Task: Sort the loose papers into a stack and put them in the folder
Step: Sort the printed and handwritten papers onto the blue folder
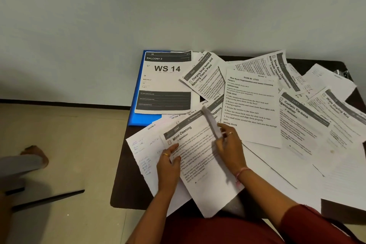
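Note:
Several loose printed papers lie scattered over a dark table (pixel 122 200). A blue folder (pixel 138 113) sits at the table's far left corner, with a "WS 14" sheet (pixel 166 83) lying on top of it. My left hand (pixel 168 166) grips the left edge of a "Mirror Cleaning" sheet (pixel 200 160) at the near side. My right hand (pixel 231 146) pinches the sheet's right edge, which is lifted and blurred. A "Task ID 2723" sheet (pixel 251 109) lies just right of my hands.
A plain wall stands right behind the table. Tiled floor lies to the left, with another person's foot (pixel 34 154) and a dark strip (pixel 49 200) on it. Papers overhang the table's right and near edges.

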`<action>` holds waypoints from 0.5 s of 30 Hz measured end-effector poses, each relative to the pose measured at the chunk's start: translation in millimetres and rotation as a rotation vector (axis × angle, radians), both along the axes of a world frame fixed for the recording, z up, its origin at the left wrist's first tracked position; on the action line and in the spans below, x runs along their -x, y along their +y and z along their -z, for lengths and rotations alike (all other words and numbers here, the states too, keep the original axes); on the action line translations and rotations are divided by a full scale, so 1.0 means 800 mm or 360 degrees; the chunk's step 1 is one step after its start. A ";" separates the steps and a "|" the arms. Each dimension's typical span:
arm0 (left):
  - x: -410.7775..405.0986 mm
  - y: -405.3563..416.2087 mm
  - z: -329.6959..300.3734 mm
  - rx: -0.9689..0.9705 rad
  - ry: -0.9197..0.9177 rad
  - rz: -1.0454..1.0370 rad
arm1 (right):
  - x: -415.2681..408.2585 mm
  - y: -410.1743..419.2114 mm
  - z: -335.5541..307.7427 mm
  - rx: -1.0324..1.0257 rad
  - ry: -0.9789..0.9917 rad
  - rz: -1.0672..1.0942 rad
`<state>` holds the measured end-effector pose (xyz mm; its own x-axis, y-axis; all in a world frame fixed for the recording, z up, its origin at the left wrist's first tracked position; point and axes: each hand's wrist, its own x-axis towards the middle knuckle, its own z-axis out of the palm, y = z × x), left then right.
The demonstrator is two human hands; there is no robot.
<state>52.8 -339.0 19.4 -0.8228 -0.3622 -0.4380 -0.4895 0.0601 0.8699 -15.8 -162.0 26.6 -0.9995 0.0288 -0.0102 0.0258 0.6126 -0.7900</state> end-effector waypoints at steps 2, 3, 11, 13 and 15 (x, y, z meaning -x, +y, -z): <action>-0.003 -0.001 0.000 -0.0003 0.0020 0.0003 | 0.001 0.003 -0.006 0.0204 0.0031 0.0169; -0.004 -0.001 0.000 -0.0016 0.0030 0.0000 | 0.002 0.006 -0.007 0.0237 0.0074 0.0234; 0.010 0.002 -0.004 -0.0111 0.0058 -0.0088 | 0.005 0.012 -0.004 0.0364 0.0123 0.0322; 0.021 0.000 -0.004 -0.0117 0.0030 -0.0107 | 0.000 0.007 -0.006 0.0342 0.0132 0.0232; 0.035 -0.002 -0.004 -0.0097 0.0014 -0.0099 | -0.006 0.000 -0.003 0.0266 0.0101 0.0103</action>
<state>25.1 -340.7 22.6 -0.8034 -0.3855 -0.4538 -0.4831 -0.0234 0.8752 -11.1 -161.8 28.8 -0.9944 0.0962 0.0429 0.0075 0.4714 -0.8819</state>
